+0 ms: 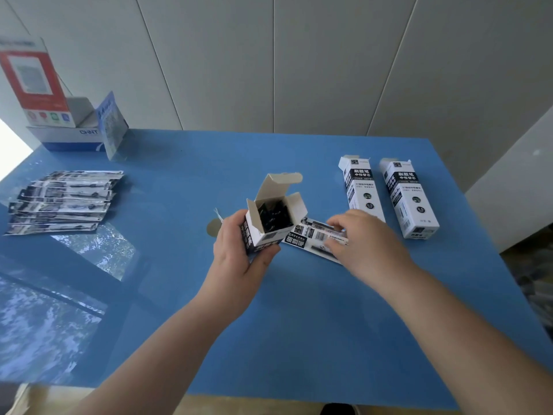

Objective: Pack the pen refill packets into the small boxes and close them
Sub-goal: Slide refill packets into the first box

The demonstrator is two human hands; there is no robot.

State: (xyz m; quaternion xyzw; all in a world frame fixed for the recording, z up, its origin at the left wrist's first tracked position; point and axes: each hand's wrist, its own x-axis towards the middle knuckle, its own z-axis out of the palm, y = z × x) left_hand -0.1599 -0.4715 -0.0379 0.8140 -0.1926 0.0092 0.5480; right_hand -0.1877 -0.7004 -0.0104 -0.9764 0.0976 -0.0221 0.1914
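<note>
Left hand (236, 244) grips open box (273, 220) (packets inside).

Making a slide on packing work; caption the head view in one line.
Left hand holds an open box while right hand picks up a refill packet.

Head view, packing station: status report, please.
Left hand grips open box, flaps up, dark packets inside. Right hand on a loose packet on the table. Two boxes lie at right. Nothing in the way.
</note>
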